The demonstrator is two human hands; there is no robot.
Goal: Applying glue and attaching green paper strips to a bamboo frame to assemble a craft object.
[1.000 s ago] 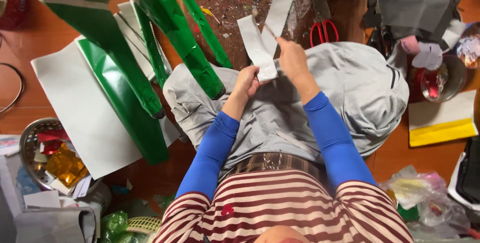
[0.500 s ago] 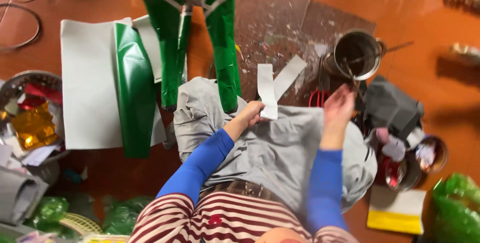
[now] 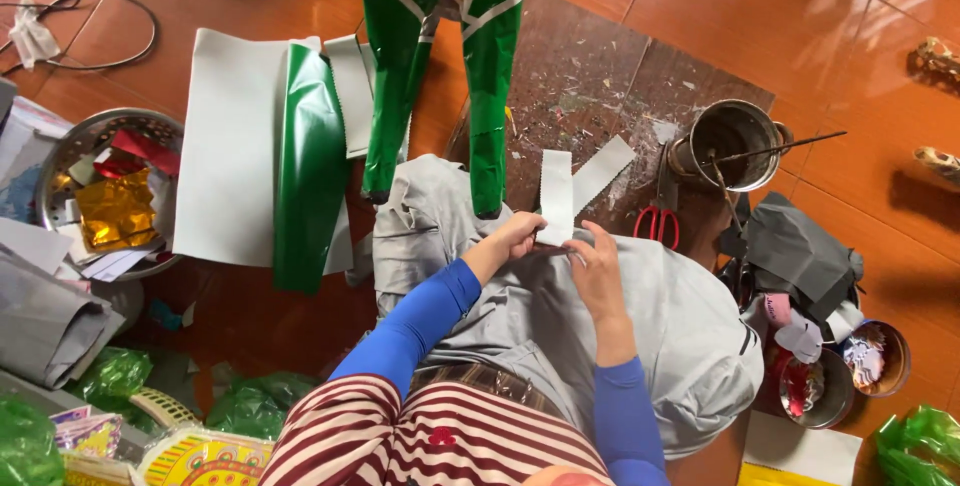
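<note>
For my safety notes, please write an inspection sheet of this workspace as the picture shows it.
Surface: orange tiled floor with a dark, paint-speckled board on it.
Job's things: white paper strips, forked upward, over grey cloth on the lap.
Clutter: green foil-covered frame, green foil roll on white sheet, red-handled scissors, metal pot with a stick, metal bowl of gold and red foil, green bags.
Hands: left hand and right hand both pinch the strips' lower end.
Cables: black cable looped at top left.
Surroundings: nothing seen.
</note>
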